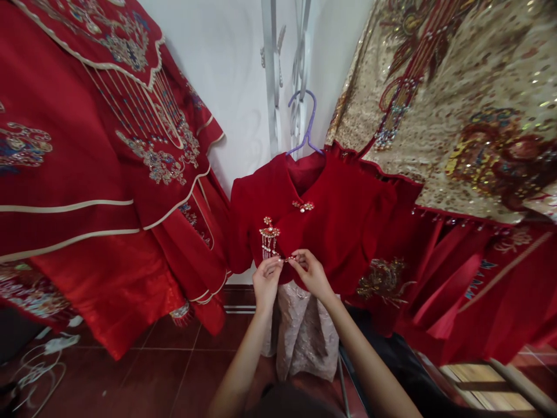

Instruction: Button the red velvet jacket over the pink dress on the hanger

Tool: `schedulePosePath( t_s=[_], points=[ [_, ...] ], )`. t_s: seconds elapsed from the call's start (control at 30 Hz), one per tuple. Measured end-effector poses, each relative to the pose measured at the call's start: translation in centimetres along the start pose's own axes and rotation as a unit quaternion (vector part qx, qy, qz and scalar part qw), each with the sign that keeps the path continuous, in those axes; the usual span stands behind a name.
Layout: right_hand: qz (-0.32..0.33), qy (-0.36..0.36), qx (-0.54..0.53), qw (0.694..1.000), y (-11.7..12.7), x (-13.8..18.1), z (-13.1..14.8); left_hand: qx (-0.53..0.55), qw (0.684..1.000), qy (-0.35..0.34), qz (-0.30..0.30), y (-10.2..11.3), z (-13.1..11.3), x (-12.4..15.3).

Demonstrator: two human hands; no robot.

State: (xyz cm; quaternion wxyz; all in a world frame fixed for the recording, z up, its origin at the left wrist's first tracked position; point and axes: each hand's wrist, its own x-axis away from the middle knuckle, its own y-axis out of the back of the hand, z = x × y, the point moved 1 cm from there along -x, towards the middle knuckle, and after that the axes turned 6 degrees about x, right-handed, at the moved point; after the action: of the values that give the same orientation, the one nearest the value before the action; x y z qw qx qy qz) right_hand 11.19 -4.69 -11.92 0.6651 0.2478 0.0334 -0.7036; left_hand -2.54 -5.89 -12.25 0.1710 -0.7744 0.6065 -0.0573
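Observation:
A short red velvet jacket (pixel 339 223) hangs in front of me on a purple hanger (pixel 310 125). Near its lower front edge, my left hand (pixel 267 281) and my right hand (pixel 312 274) meet with pinched fingers. Between the fingertips is a small beaded clasp (pixel 288 259), one side in each hand; whether it is joined I cannot tell. Just above my left hand a beaded tassel brooch (pixel 269 235) dangles on the jacket front. Another beaded clasp (pixel 303 206) sits at the neckline.
Embroidered red garments (pixel 100 174) hang at the left, a gold sequined garment (pixel 435 133) at the right. A white metal rack (pixel 270 75) stands behind the hanger. Pale shiny fabric (pixel 300 337) is below the jacket. White cables (pixel 47 363) lie on the tiled floor (pixel 161 371).

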Motion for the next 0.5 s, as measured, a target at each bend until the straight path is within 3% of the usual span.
schedulePosePath(
  t_s=[0.33,0.5],
  points=[
    [-0.019,0.029,0.030,0.999,-0.5,-0.7,0.7,-0.005,1.000,0.003,0.008,-0.3,0.0,-0.4],
    [-0.034,0.039,0.050,0.997,-0.4,-0.9,1.0,-0.048,0.998,-0.007,0.046,0.0,-0.5,-1.3]
  ],
)
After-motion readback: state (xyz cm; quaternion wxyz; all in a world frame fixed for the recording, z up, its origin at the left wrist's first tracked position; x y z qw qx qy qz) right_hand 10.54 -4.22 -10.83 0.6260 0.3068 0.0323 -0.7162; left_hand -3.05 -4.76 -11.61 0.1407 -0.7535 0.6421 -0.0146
